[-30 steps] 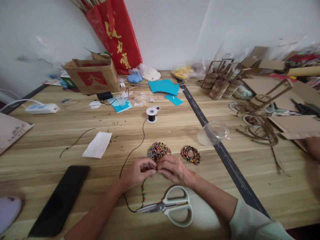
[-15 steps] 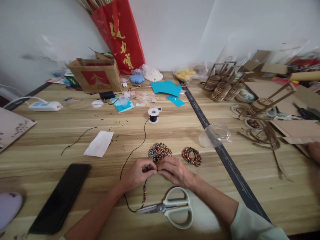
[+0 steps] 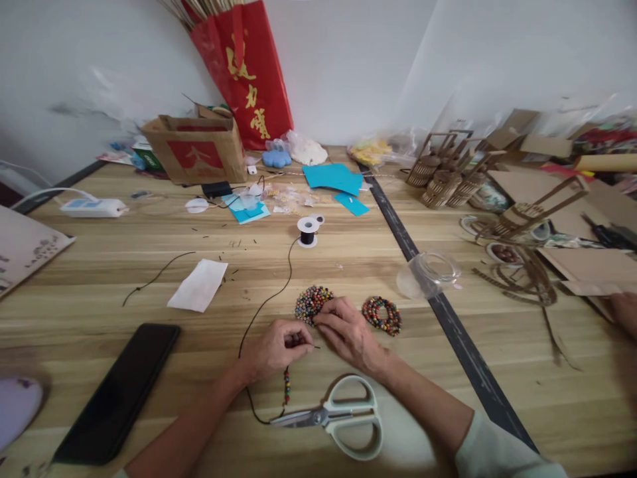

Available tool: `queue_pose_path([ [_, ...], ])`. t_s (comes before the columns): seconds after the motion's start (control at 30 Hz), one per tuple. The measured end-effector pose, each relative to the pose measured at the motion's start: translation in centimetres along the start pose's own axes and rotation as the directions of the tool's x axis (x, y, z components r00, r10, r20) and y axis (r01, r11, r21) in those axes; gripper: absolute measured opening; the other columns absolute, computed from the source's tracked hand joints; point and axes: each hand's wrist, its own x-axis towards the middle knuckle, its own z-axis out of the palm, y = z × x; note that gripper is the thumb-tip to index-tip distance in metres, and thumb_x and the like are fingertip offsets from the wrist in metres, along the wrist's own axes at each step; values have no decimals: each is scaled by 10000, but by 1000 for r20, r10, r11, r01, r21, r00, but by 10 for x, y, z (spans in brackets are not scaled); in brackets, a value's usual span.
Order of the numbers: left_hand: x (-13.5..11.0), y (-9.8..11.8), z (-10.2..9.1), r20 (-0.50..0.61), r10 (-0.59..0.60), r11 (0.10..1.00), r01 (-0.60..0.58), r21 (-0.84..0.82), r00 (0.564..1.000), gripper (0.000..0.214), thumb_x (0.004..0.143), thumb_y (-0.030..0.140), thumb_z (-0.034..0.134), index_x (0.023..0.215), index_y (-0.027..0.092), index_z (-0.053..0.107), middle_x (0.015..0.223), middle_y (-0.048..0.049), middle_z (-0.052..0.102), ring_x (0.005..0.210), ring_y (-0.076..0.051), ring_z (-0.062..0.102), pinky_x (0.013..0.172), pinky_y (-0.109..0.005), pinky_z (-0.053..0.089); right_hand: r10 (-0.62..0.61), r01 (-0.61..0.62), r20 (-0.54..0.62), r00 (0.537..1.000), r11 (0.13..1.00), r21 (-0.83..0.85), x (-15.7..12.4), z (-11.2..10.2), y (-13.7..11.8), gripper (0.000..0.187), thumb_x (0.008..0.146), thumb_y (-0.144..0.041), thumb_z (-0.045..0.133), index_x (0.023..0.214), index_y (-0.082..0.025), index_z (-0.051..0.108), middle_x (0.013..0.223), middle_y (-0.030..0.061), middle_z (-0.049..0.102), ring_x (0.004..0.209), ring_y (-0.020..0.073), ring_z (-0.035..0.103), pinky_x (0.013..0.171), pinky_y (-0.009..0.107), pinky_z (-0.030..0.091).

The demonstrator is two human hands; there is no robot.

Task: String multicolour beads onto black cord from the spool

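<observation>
My left hand [image 3: 279, 346] pinches a black cord [image 3: 287, 292] near its end, and the dark tip sticks out past thumb and finger. Below that hand hangs a short row of strung colourful beads [image 3: 286, 386] on the cord. At the near edge of a loose pile of colourful beads [image 3: 309, 303], my right hand [image 3: 351, 335] has its fingertips drawn together; whatever is between them is hidden. A beaded ring [image 3: 381, 315] lies to the right of the pile. White-handled scissors [image 3: 343, 416] rest just below both hands, blades pointing left.
The cord's spool [image 3: 308, 232] stands behind the bead pile. A black phone [image 3: 119, 392] and white paper [image 3: 199, 285] lie at left. On the right are a clear plastic jar [image 3: 428, 274], small woven baskets [image 3: 442, 186] and another person's hand [image 3: 624, 312].
My right hand has moved away from the left fingertips and up to the bead pile, baring the cord's tip. My left hand stays nearly in place.
</observation>
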Motion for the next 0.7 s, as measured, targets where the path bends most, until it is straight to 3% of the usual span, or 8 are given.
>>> queue_pose_path([
  [0.4,2,-2,1,2,23,1000,-22,-15,1000,75,729,183,582,698,152,642,610,25,564,548,-100,442,527,-204,354,-42,55,98,994,989,-139,3,5,2,160,932,-182,565,1062,-190,659,1064,112,588,1025,255,509,890,443,463],
  [0.7,2,-3,1,0,11,999,-11,-38,1000,108,740,230,584,707,138,632,650,0,593,592,-121,498,563,-221,391,-27,33,53,998,993,-117,3,7,4,115,939,-167,543,974,-173,653,1039,105,603,985,242,509,859,418,474],
])
